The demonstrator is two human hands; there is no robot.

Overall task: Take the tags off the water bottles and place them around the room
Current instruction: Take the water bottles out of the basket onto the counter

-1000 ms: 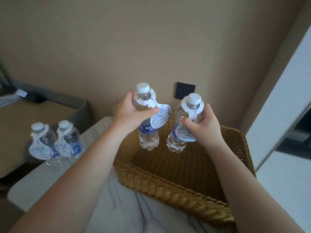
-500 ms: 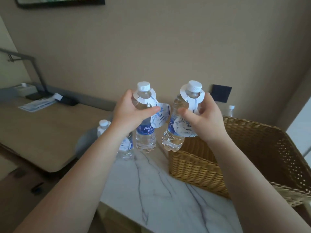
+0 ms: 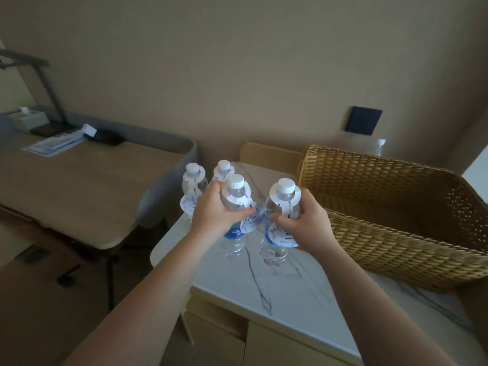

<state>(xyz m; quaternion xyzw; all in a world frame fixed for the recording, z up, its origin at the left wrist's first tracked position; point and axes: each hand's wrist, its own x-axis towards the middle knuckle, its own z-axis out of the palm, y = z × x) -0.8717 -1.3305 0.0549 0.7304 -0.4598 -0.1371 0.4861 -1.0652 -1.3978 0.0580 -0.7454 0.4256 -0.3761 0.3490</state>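
Both hands are full: the left hand [image 3: 211,215] is wrapped around the upper body of one water bottle [image 3: 233,220], thumb across its front, and the right hand [image 3: 303,223] grips a second water bottle [image 3: 277,233] the same way, just to the right of the first. Each bottle is clear plastic with a white screw cap and a blue label, and each wears a white paper tag: a ring collar around the neck with a rounded flap hanging down the front, printed in blue. The tag on the left-hand bottle [image 3: 248,223] swings out toward the other bottle, while the tag on the right-hand bottle [image 3: 281,233] lies flat against the label. Both bottles are upright over the white marble-patterned countertop [image 3: 277,291], their bases at or just above its surface; I cannot tell which. Two more tagged bottles [image 3: 194,191] stand together at the counter's far left corner, just behind the left hand. A woven wicker basket [image 3: 383,233] sits on the counter to the right, beside the right hand; the part of its interior in view holds nothing, and the near wall hides the rest
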